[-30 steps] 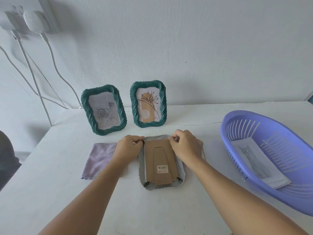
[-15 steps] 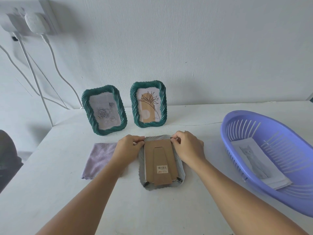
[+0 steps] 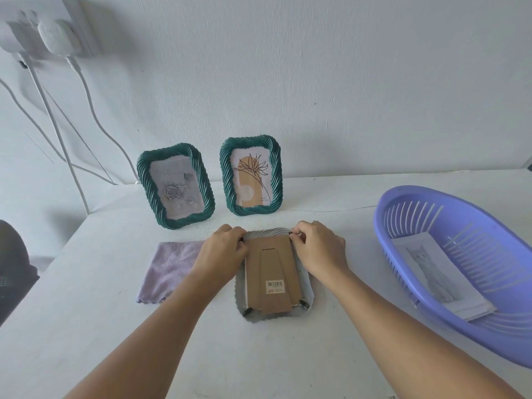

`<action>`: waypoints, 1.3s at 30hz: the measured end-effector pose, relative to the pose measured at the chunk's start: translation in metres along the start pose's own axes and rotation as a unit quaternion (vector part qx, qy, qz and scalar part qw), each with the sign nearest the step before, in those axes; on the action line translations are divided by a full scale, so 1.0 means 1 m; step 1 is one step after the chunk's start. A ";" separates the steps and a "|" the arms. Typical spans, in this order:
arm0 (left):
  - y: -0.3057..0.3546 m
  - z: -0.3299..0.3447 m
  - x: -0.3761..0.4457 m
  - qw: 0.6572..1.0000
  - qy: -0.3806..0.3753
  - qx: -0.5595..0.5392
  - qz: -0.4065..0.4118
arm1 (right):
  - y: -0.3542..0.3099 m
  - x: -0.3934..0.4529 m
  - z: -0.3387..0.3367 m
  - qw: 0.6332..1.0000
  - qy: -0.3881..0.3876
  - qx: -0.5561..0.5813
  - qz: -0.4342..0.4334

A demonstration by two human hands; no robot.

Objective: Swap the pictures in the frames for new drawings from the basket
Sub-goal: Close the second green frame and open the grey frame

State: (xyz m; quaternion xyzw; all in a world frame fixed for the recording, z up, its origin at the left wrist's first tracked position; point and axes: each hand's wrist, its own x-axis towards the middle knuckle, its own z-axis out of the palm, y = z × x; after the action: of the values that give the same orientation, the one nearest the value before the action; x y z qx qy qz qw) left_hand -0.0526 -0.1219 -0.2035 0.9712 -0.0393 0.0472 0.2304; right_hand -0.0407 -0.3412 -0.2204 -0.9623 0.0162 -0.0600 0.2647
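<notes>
A picture frame (image 3: 307,293) lies face down in the middle of the white table, its brown cardboard back (image 3: 272,272) up. My left hand (image 3: 223,249) pinches the small black clip at the back's top left corner. My right hand (image 3: 319,247) pinches the clip at the top right corner. Two green frames stand at the wall: the left green frame (image 3: 175,187) holds a grey rose picture, the right green frame (image 3: 251,175) a line-drawn flower. A purple basket (image 3: 426,197) at the right holds a cat drawing (image 3: 431,272) on a stack of sheets.
A lilac cloth (image 3: 167,269) lies flat left of the face-down frame. White cables (image 3: 72,156) hang from wall plugs at the upper left. A dark object (image 3: 14,269) sits beyond the table's left edge.
Both hands stay at the top corners of the cardboard back; the fingers have shifted slightly on the clips. The frame has not moved.
</notes>
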 end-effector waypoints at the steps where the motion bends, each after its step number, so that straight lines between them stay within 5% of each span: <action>1: -0.001 -0.001 0.000 1.000 0.002 -0.003 0.003 | 0.000 0.000 0.000 1.000 -0.001 0.001 0.000; 19: -0.006 -0.024 -0.035 0.997 -0.054 -0.039 -0.031 | 0.005 -0.027 -0.016 0.997 -0.047 -0.036 -0.053; 32: -0.011 -0.028 -0.055 0.998 0.022 -0.065 0.003 | 0.008 -0.034 -0.018 0.995 -0.005 0.007 -0.097; 39: -0.016 -0.032 -0.102 0.982 -0.091 -0.159 0.037 | 0.025 -0.074 -0.037 0.971 -0.143 0.094 -0.165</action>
State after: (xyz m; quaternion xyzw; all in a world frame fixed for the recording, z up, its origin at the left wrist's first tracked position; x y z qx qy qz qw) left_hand -0.1549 -0.0880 -0.1929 0.9201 -0.1031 -0.0403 0.3757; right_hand -0.1184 -0.3771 -0.2098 -0.9211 -0.1867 0.0339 0.3401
